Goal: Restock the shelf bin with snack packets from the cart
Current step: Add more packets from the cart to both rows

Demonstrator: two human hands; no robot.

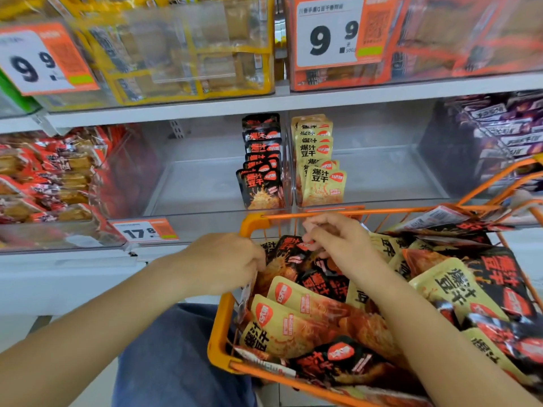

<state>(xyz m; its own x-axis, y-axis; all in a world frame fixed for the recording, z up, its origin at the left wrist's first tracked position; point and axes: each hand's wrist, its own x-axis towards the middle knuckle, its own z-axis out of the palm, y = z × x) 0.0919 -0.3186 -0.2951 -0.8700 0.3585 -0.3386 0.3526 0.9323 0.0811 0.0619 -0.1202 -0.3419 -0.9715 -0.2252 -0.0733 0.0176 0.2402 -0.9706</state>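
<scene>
An orange wire cart [219, 324] at the lower right holds several black and yellow snack packets [305, 315]. My left hand [223, 262] curls over the cart's left rim and grips black packets [289, 259] there. My right hand [338, 239] reaches into the cart's far end and pinches the top of a black packet [296, 245]. On the shelf ahead, a clear bin [191, 186] holds a row of upright black packets [261, 171] along its right side. The bin beside it [388, 177] holds a row of yellow packets [320, 171] along its left side.
Red packets fill the bin [50, 183] at the left and purple ones the bin [499, 130] at the right. The upper shelf [282, 96] carries full bins with 9.9 price tags [329, 30]. A 17.8 tag [144, 230] hangs under the middle shelf. My blue-clad leg [176, 353] is beside the cart.
</scene>
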